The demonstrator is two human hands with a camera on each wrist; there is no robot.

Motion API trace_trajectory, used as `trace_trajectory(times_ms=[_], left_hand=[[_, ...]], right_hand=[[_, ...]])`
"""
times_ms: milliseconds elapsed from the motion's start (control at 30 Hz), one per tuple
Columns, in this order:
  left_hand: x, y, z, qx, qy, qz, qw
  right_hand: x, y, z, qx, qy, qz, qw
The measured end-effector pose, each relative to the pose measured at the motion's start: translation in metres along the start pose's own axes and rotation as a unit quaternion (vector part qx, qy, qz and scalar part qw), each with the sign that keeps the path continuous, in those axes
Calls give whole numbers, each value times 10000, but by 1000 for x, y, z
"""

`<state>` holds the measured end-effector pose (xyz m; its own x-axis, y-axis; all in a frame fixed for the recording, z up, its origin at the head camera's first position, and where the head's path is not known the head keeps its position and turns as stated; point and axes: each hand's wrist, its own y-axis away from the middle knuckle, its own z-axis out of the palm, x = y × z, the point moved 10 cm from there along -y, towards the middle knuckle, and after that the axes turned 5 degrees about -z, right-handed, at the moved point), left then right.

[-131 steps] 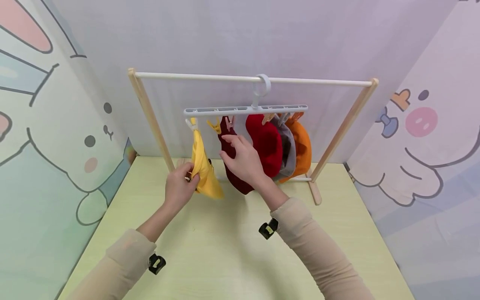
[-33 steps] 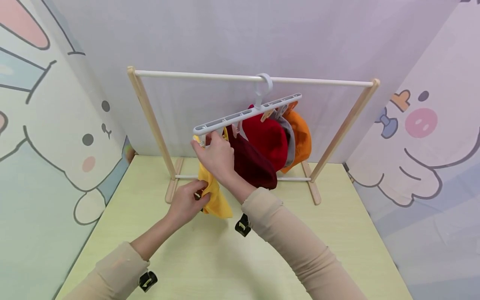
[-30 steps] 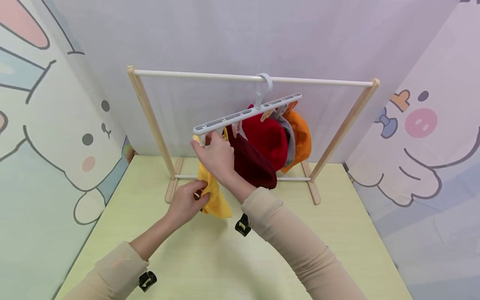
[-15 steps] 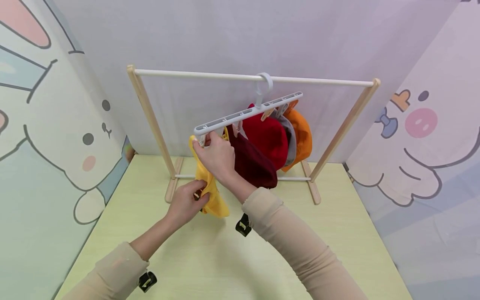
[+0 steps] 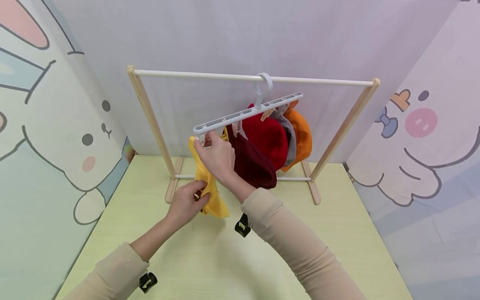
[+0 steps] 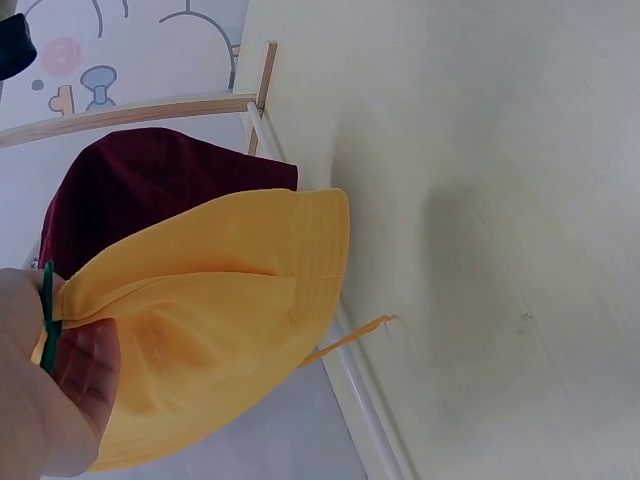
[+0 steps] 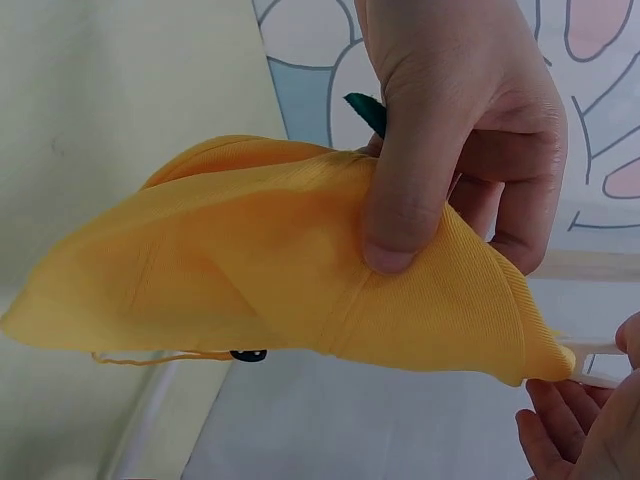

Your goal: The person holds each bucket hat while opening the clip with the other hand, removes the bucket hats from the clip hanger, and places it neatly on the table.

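A long-eared cartoon character (image 5: 63, 141) on the left wall (image 5: 41, 246) and a pink-snouted animal (image 5: 421, 123) on the right wall (image 5: 442, 246) flank a softly shadowed yellow-green tabletop (image 5: 195, 266)

The left hand (image 7: 470, 130) grips the yellow hat (image 7: 240, 260), thumb flat against its side, a green piece (image 7: 366, 112) poking out beside it. At the hat's tip, the right hand (image 7: 600, 430) pinches a white clip (image 7: 590, 350). A thin cord (image 7: 165, 357) with a black toggle (image 7: 248, 355) shows along the brim.
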<state>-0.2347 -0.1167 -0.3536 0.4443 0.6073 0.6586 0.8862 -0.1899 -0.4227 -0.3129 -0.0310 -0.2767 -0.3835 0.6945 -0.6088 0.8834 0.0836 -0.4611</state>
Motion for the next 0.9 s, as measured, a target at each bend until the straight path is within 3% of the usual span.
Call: trace_trajectory(times_ms=[900], left_hand=[[-6,4,1,32,194,-36,9998]], right_hand=[[2,-1,-4,195,66,-77,9998]])
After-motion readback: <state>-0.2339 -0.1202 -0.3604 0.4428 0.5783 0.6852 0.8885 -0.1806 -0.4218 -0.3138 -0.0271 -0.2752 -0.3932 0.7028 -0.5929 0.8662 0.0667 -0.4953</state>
